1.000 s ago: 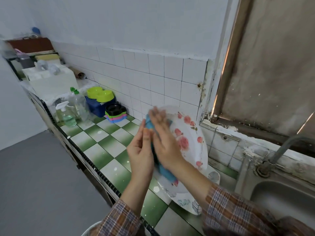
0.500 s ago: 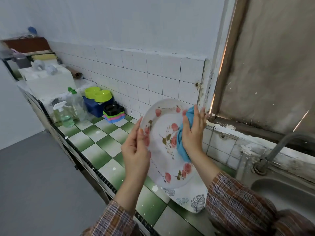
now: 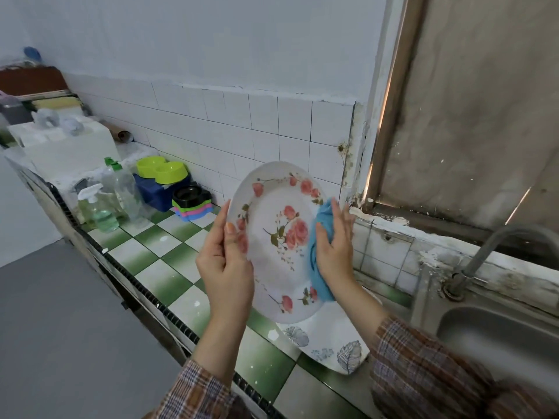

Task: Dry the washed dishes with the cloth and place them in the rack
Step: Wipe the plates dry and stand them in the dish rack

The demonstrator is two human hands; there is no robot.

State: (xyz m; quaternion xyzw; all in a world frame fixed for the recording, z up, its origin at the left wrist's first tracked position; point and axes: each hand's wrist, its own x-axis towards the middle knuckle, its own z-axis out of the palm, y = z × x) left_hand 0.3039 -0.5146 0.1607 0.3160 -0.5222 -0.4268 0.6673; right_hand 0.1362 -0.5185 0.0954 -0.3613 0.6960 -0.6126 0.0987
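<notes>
I hold the rose-patterned plate (image 3: 278,237) up in front of me, almost upright, with its painted face turned to me, above the green and white tiled counter (image 3: 157,255). My left hand (image 3: 225,261) grips its left rim: the thumb lies on the front, next to a pink flower, and the other fingers go behind the plate, where I cannot see them.

My right hand (image 3: 334,246) is at the opposite side, on the right rim. The blue cloth (image 3: 321,284) is folded over this rim, between my palm and the plate. My thumb presses the cloth on the front side. My fingers point up, nearly straight and a little spread, just beside the rim. One end of the cloth shows above my fingers and the other end hangs below my wrist. So the plate stands between my two hands and touches both, the right one only through the cloth.

Under the plate, a leaf-patterned plate (image 3: 332,343) lies flat on the counter, near the steel sink (image 3: 499,337) with its curved tap (image 3: 496,240). Farther to the left on the counter stand a spray bottle (image 3: 99,213), a clear bottle with a green cap (image 3: 124,189) and a lime green double bowl (image 3: 161,170) on a dark blue box (image 3: 157,193). I cannot tell which thing here is the rack.
</notes>
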